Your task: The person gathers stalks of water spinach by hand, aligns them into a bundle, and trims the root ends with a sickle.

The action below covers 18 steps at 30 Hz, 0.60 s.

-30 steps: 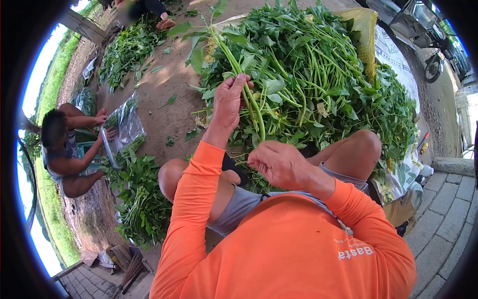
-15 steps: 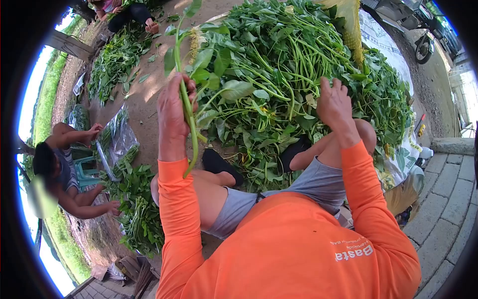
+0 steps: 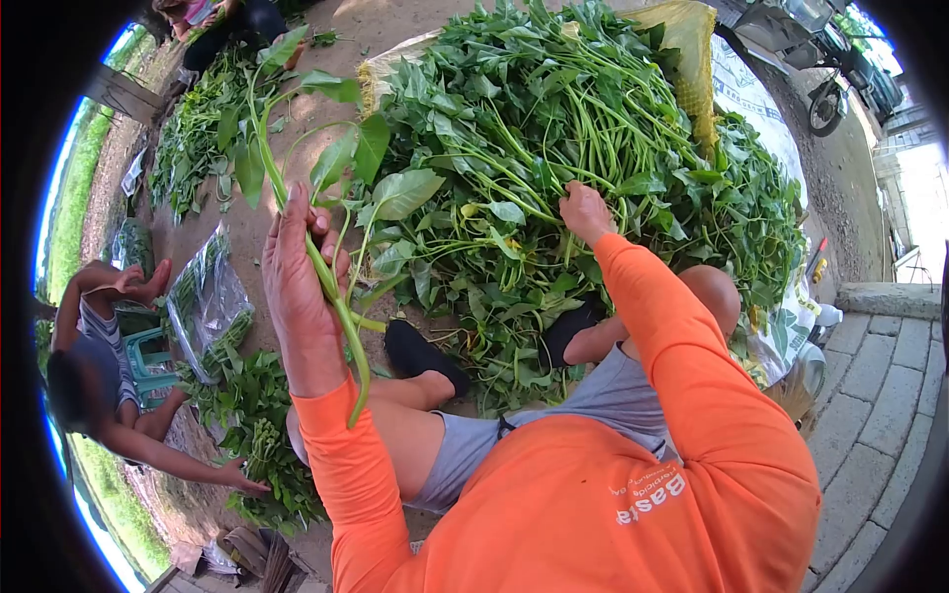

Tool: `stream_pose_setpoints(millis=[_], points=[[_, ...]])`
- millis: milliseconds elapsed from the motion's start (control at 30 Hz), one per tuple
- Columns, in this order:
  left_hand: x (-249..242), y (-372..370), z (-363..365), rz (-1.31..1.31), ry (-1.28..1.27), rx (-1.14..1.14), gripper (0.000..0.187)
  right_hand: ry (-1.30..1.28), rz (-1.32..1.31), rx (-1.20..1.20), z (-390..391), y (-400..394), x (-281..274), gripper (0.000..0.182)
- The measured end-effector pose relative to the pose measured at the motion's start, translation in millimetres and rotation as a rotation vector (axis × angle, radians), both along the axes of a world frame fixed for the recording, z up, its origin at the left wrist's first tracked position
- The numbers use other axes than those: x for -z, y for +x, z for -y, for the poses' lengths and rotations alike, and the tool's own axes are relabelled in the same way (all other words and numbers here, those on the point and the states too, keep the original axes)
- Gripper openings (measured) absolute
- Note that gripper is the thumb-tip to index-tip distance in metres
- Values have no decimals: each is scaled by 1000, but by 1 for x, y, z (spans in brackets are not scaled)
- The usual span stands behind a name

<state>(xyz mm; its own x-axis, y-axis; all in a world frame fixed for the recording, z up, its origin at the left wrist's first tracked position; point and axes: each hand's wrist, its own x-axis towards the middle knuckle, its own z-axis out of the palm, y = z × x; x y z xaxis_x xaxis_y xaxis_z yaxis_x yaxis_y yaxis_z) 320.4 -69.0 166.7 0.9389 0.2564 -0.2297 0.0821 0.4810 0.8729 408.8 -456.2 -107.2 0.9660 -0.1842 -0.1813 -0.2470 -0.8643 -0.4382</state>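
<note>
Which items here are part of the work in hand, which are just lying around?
In use:
- left hand gripping a bunch of long green leafy stems
- right hand reaching into the big heap of leafy green stems

Lying about:
- clear plastic bag of greens
- parked motorcycle
- grey paving stones
- yellow mesh sack

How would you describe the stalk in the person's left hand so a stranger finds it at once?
Start at the big heap of greens on the ground. Left of it, the left hand is raised above the dirt. It grips one long leafy stalk, the only one lifted clear of the heap.
</note>
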Motion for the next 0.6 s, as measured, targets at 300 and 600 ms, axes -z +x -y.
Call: stream_pose_setpoints(millis=[300, 600], points=[[-1, 3, 6, 18, 52, -58, 20, 596, -313, 42, 3, 26, -55, 34], [2, 3, 8, -5, 83, -47, 22, 1460, -397, 47, -39, -6, -158, 30]])
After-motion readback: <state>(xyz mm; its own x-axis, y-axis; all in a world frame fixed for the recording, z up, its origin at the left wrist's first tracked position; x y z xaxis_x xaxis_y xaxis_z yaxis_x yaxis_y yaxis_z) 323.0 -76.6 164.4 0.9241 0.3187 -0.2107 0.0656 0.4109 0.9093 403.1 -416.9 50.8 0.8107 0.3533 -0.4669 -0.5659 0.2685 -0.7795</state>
